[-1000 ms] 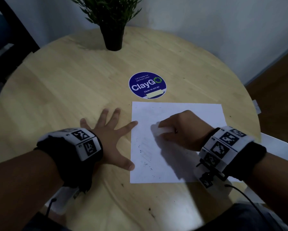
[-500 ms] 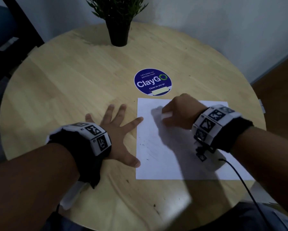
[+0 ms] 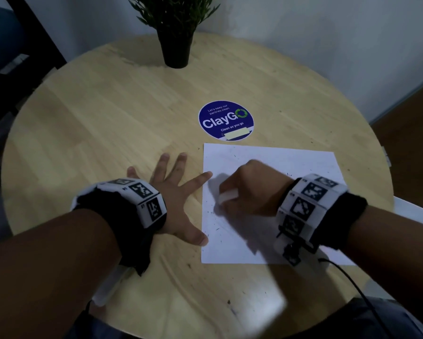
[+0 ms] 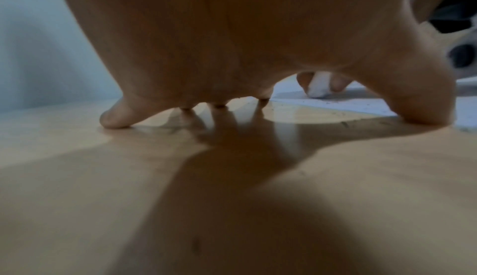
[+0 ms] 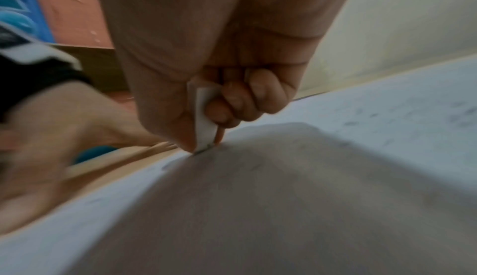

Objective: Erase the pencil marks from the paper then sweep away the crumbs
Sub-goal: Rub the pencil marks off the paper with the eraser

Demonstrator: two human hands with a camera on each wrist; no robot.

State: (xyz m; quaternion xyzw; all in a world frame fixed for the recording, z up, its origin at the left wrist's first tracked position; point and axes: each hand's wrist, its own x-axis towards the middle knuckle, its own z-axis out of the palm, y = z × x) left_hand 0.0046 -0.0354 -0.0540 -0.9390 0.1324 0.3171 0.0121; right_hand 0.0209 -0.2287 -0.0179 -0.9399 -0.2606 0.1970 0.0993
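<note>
The right hand (image 3: 252, 189) pinches a white eraser (image 3: 227, 197) between thumb and curled fingers, its lower end touching the paper (image 3: 266, 155) near the sheet's left edge. Dark crumbs (image 3: 211, 211) lie scattered on the sheet just below and beside those fingertips. The left hand (image 3: 178, 201) is spread wide and flat on the wooden table (image 3: 107, 118), holding nothing; its index fingertip and thumb tip touch the paper's left edge.

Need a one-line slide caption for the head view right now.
Right hand rubs white eraser on paper; left hand spread at its edge.
</note>
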